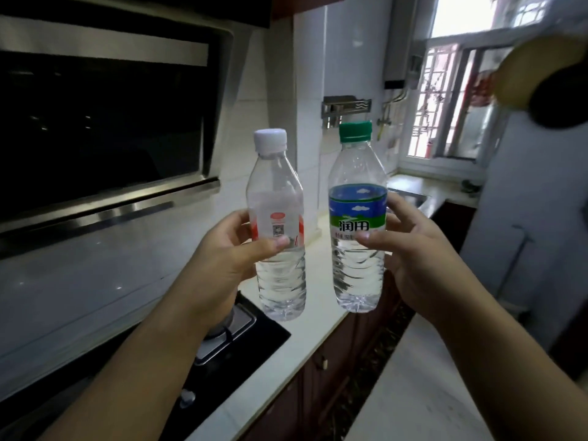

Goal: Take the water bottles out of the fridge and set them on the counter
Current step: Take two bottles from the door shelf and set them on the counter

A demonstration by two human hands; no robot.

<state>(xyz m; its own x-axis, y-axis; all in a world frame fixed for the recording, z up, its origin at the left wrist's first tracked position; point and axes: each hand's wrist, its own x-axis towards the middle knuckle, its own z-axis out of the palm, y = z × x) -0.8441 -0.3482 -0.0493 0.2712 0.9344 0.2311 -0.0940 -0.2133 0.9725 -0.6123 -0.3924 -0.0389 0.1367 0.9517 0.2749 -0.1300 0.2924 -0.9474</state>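
Note:
My left hand (222,253) grips a clear water bottle with a white cap and a red label (280,275), held upright in the air. My right hand (410,259) grips a second clear bottle with a green cap and a blue-green label (358,272), also upright. The two bottles hang side by side, a small gap apart, above the white counter (286,354) near the stove's right edge. Both bottles hold water. The white fridge (528,224) stands at the right, its door shut.
A black gas hob (241,342) is set in the counter at the lower left, under a dark range hood (105,122). A sink (410,194) lies farther along by the window. Dark red cabinets (321,377) run below the counter. The floor (423,377) is pale tile.

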